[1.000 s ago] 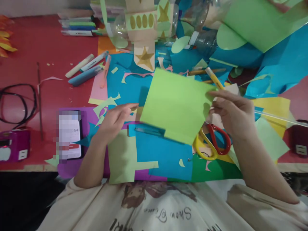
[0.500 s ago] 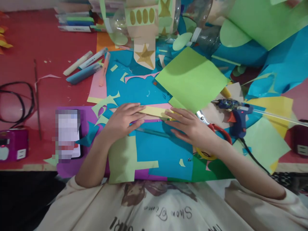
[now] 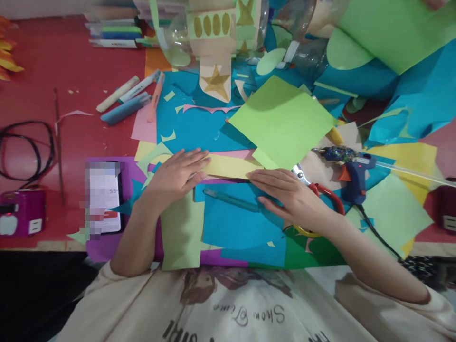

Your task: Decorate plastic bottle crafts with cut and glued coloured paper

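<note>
The left hand (image 3: 178, 175) and right hand (image 3: 289, 198) lie flat, fingers spread, pressing 1 yellow strip (image 3: 230, 166). A blue pen (image 3: 231, 200) sits just below them.

The person wears a soft, cream shirt (image 3: 149, 308) with short sleeves. The left sleeve (image 3: 103, 297) and the right sleeve (image 3: 377, 304) are wide and loose. On the front of the shirt is a brown picture (image 3: 203, 287). By it are curly black letters (image 3: 249, 317), seen upside down. The arms are bare from the sleeves to the left hand (image 3: 174, 178) and the right hand (image 3: 288, 197).
</note>
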Demonstrator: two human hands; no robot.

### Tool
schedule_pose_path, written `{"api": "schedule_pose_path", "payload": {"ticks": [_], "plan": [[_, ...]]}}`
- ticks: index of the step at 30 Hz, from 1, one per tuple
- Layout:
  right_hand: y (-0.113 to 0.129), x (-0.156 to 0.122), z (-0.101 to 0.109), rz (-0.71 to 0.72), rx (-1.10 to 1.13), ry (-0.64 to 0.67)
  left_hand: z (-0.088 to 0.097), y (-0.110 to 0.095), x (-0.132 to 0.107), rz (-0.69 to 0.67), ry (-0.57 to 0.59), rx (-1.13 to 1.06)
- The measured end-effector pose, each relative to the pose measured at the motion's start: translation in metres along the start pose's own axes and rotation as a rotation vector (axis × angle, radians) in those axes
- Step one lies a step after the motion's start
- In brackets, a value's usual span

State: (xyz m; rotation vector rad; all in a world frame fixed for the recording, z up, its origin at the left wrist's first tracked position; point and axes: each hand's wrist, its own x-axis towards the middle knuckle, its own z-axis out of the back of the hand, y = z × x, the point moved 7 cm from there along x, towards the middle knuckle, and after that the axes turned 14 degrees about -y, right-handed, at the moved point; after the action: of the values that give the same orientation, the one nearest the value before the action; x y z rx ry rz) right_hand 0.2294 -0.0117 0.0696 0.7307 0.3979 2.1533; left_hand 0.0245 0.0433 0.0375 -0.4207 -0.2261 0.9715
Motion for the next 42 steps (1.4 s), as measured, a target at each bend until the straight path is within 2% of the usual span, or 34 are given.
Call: {"api": "schedule_pose_path", "payload": {"ticks": [4, 7, 9, 12, 16, 20, 25, 28, 30, 33, 36, 38, 40, 42], "plan": [[-0.002, -0.005, -0.004, -0.011, 0.039, 0.058, 0.003, 0.005, 0.0, 0.005, -0.069, 0.031], [-0.002, -0.001, -0.015, 0.068, 0.083, 0.099, 0.002, -0.005, 0.002, -0.05, -0.127, 0.055], [-0.005, 0.005, -0.02, 0.087, 0.083, 0.069, -0.003, -0.016, 0.003, -0.111, -0.126, 0.031], [-0.012, 0.018, -0.024, 0.062, -0.057, 0.001, -0.01, -0.026, 0.003, -0.169, -0.12, 0.001], [-0.015, 0.026, -0.032, 0.069, -0.263, 0.027, -0.014, -0.025, 0.003, -0.181, -0.131, 0.007], [-0.016, 0.026, -0.035, 0.078, -0.333, 0.022, -0.011, -0.027, 0.002, -0.226, -0.17, 0.022], [-0.002, 0.023, -0.03, 0.203, -0.394, -0.056, -0.009, -0.033, -0.004, -0.241, -0.248, 0.125], [0.009, 0.019, -0.017, 0.247, -0.374, -0.141, -0.007, -0.036, -0.01, -0.264, -0.31, 0.186], [0.012, 0.015, -0.005, 0.234, -0.282, -0.175, -0.005, -0.036, -0.012, -0.261, -0.319, 0.18], [0.009, 0.006, 0.015, 0.151, -0.045, -0.204, -0.001, -0.029, -0.014, -0.18, -0.273, 0.102], [-0.006, -0.004, 0.036, -0.045, 0.193, -0.275, 0.011, -0.007, -0.015, 0.053, -0.321, 0.007], [-0.021, -0.01, 0.046, -0.219, 0.305, -0.349, 0.022, 0.015, -0.02, 0.27, -0.441, -0.061], [-0.033, -0.016, 0.05, -0.356, 0.409, -0.385, 0.035, 0.034, -0.029, 0.432, -0.634, -0.158], [-0.039, -0.018, 0.048, -0.413, 0.514, -0.359, 0.048, 0.043, -0.036, 0.451, -0.809, -0.22]]}}
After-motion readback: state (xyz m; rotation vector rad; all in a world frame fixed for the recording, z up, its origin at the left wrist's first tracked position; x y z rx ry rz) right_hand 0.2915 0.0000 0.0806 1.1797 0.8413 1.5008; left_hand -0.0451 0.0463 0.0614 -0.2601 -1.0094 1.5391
